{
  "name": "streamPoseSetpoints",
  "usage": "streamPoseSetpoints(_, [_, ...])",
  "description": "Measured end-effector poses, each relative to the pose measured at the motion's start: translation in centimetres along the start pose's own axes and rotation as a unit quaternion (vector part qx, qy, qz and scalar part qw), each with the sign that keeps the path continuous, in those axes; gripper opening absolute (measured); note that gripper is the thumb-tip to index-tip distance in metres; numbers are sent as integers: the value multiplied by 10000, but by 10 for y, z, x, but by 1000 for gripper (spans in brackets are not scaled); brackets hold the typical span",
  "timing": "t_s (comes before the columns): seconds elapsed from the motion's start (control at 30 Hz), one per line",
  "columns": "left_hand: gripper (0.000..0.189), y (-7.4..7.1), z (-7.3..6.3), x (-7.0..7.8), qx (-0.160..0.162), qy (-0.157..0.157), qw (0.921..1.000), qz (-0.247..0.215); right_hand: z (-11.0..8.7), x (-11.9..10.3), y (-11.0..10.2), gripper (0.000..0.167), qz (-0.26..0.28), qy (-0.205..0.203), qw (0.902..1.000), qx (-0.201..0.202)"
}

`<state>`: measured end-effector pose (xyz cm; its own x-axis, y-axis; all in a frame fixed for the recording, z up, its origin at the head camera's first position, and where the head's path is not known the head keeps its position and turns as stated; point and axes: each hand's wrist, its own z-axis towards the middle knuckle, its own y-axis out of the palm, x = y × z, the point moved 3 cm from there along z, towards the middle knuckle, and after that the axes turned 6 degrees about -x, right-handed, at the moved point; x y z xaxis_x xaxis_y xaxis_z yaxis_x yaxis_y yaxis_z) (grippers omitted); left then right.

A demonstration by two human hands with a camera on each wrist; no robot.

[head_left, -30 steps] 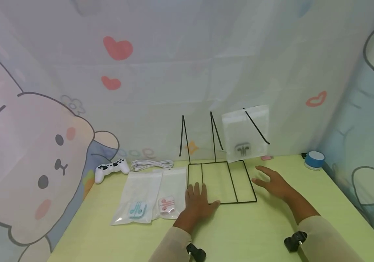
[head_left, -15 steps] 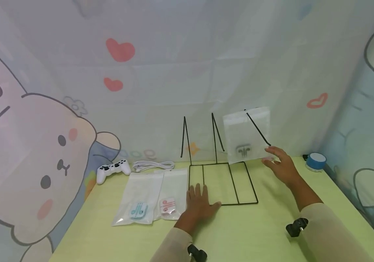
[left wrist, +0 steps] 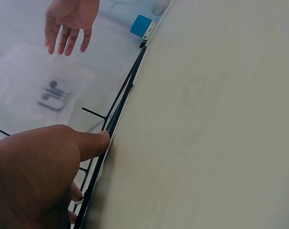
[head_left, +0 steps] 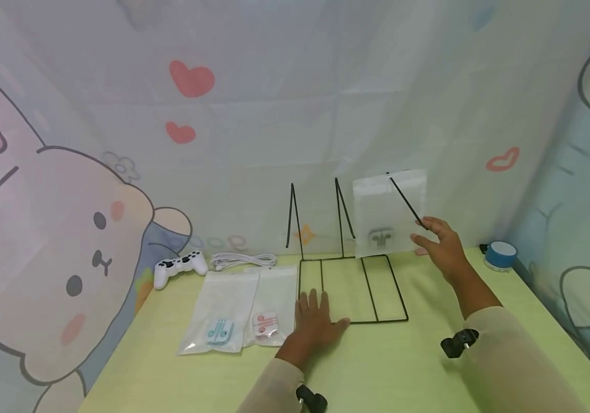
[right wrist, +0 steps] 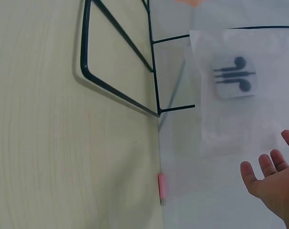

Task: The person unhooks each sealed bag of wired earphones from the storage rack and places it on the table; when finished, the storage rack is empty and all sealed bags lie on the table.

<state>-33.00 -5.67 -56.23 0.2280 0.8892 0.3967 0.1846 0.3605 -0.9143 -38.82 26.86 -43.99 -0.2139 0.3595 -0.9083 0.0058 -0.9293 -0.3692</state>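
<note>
A black wire display rack [head_left: 372, 292] stands on the table with upright hooks behind its flat base. From its rightmost hook hangs a clear zip bag [head_left: 374, 209] holding earphones in a case [right wrist: 235, 77]. My left hand [head_left: 315, 321] lies spread on the front left of the base, its thumb on the front wire in the left wrist view. Just right of the bag is my right hand [head_left: 441, 246], fingers relaxed and extended near the hook's tip; in the right wrist view they are at the bag's edge and grip nothing.
Two zip bags lie left of the rack, one with teal earphones [head_left: 219, 331], one with pink earphones [head_left: 265, 324]. Behind them are a white game controller [head_left: 180, 268] and a coiled white cable [head_left: 243, 260]. A blue-and-white round container [head_left: 501, 256] stands at the right.
My right hand has moved up from beside the base to the hanging bag's right side. The bag has swung slightly and hangs straighter. My left hand has stayed on the base.
</note>
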Motion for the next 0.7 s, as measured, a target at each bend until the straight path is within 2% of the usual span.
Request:
streamPoseSetpoints(0.13, [93, 2, 2, -2, -20, -34, 10000, 56, -1, -3, 2, 58, 352, -74, 9993, 84])
streamPoseSetpoints(0.3, [95, -4, -2, 2, -121, -70, 9999, -63, -3, -4, 3, 55, 498, -150, 9986, -20])
streamPoseSetpoints(0.47, [94, -5, -5, 5, -102, -41, 9998, -185, -3, -3, 1, 56, 504, -191, 9983, -224])
streamPoseSetpoints(0.7, [95, 1, 1, 1, -93, -96, 9999, 101, 0, -10, -2, 57, 428, -77, 9976, -538])
